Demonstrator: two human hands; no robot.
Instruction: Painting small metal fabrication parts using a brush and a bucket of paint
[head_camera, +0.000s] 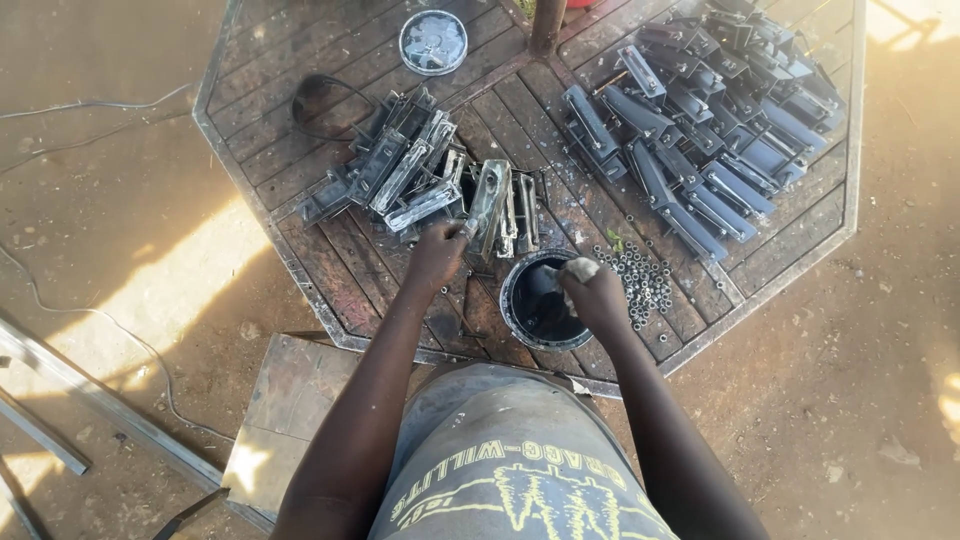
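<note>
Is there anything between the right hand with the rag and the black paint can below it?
Nothing visible. The right hand holds a pale rag directly over the open black can, and no object lies between them.

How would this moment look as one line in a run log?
left hand: grips metal bracket | right hand: holds pale rag over black paint tin | table: grey and dark part piles
</note>
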